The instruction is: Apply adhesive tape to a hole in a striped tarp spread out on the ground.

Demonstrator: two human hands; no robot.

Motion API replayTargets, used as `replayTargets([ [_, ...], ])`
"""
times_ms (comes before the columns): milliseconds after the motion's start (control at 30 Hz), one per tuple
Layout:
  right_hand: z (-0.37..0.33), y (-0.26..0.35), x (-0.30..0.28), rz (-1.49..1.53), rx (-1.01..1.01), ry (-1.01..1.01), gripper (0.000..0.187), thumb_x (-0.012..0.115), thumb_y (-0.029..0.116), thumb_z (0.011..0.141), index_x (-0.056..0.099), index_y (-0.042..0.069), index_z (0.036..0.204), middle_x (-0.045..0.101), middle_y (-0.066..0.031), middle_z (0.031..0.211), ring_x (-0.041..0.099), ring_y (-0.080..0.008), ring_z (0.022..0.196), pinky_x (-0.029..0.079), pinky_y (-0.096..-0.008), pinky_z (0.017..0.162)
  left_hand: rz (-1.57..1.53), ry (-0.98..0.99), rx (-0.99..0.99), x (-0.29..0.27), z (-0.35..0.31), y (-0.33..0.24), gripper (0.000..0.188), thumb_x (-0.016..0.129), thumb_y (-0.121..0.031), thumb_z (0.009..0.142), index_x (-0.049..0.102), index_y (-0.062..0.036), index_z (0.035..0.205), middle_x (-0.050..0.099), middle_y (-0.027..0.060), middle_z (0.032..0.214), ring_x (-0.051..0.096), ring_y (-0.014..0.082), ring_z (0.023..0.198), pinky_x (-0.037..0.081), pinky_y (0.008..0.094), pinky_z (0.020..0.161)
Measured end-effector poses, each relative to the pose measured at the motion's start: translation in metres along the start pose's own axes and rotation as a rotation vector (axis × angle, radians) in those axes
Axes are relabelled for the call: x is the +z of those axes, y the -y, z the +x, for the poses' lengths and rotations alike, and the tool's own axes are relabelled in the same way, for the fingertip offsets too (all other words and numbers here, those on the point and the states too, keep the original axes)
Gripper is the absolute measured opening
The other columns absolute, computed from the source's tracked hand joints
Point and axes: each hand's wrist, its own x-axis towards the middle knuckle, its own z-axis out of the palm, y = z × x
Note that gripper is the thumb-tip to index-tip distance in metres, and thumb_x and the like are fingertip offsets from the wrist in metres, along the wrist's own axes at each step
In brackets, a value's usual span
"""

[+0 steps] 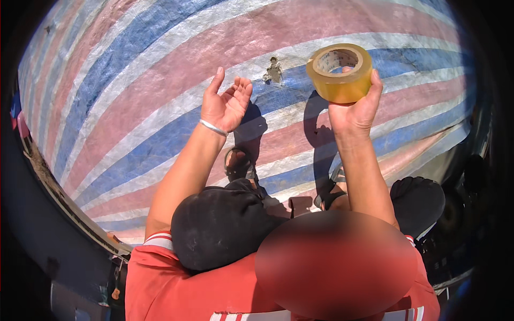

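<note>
A wide roll of yellow-brown packing tape (341, 87) is held up at the right, its cardboard core facing up. My right hand (356, 107) grips it from below, with the thumb along its right side and a fingertip showing inside the core. To the left, my left hand (227, 101) is raised palm up, thumb out and fingers loosely curled, with nothing in it. Under both hands lies a tarp (176, 69) striped in red, white and blue. A ragged hole (273, 69) in the tarp shows between the two hands.
My knees (225, 227) in dark trousers and my sandalled feet (239, 163) are close below the hands. Shadows of my arms fall across the tarp. Its folded edge (428, 155) lies at the right, beside dark objects too dim to make out.
</note>
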Motion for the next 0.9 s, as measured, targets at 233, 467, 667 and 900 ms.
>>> replayTargets([
  [233, 0.001, -0.010, -0.002, -0.074, -0.032, 0.040, 0.043, 0.060, 0.044, 0.092, 0.057, 0.012, 0.122, 0.057, -0.0056, 0.113, 0.055, -0.0217, 0.107, 0.045, -0.0473, 0.102, 0.515, -0.120, 0.286, -0.013, 0.004, 0.007, 0.022, 0.070, -0.017, 0.092, 0.058, 0.0010, 0.099, 0.063, 0.0101, 0.089, 0.069, 0.0202, 0.083, 0.064, 0.0321, 0.074],
  [467, -0.004, -0.020, -0.012, -0.148, -0.043, 0.143, 0.045, 0.063, 0.043, 0.091, 0.057, 0.013, 0.123, 0.057, -0.0052, 0.113, 0.056, -0.0201, 0.104, 0.048, -0.0456, 0.098, 0.720, -0.149, 0.477, -0.028, 0.025, 0.010, 0.021, 0.073, -0.021, 0.092, 0.056, -0.0100, 0.093, 0.054, 0.0001, 0.070, 0.055, 0.0107, 0.055, 0.044, 0.0233, 0.046],
  [667, -0.001, -0.011, -0.023, -0.130, -0.012, 0.202, 0.044, 0.064, 0.042, 0.092, 0.058, 0.012, 0.123, 0.063, -0.0068, 0.112, 0.058, -0.0224, 0.107, 0.047, -0.0496, 0.101, 0.370, -0.133, 0.521, -0.027, 0.034, 0.016, 0.015, 0.070, -0.018, 0.094, 0.056, -0.0135, 0.094, 0.046, -0.0026, 0.069, 0.044, 0.0091, 0.054, 0.036, 0.0253, 0.048],
  [900, 0.004, -0.003, -0.019, 0.173, 0.079, 0.103, 0.042, 0.066, 0.036, 0.092, 0.059, 0.010, 0.125, 0.064, -0.0090, 0.122, 0.057, -0.0254, 0.119, 0.041, -0.0502, 0.110, 0.244, -0.145, 0.510, -0.023, 0.031, 0.021, 0.013, 0.071, -0.020, 0.093, 0.064, -0.0103, 0.093, 0.046, -0.0038, 0.071, 0.044, 0.0094, 0.062, 0.039, 0.0247, 0.057],
])
